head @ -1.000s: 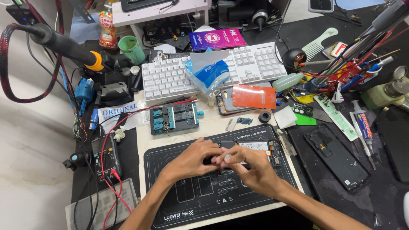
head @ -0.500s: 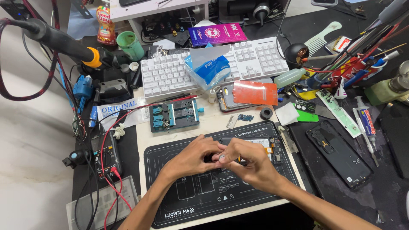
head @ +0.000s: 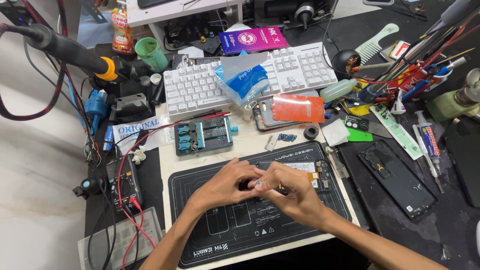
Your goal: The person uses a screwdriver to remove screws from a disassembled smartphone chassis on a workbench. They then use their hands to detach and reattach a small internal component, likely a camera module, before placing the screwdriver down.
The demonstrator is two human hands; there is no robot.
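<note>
Left hand (head: 226, 183) and right hand (head: 289, 192), fingertips together

Both hands, left hand (head: 225, 184) and right hand (head: 290, 192), meet over an opened phone (head: 310, 170) on the black repair mat (head: 210, 235); white keyboard (head: 200, 87) sits farther back.

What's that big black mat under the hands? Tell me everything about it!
The black mat is a flat, rubbery-looking rectangle with rounded corners and pale printed outlines and symbols. It lies flat on the light table, its long side toward the person. An opened phone rests on its far part, and the left hand and right hand work above it.
</note>
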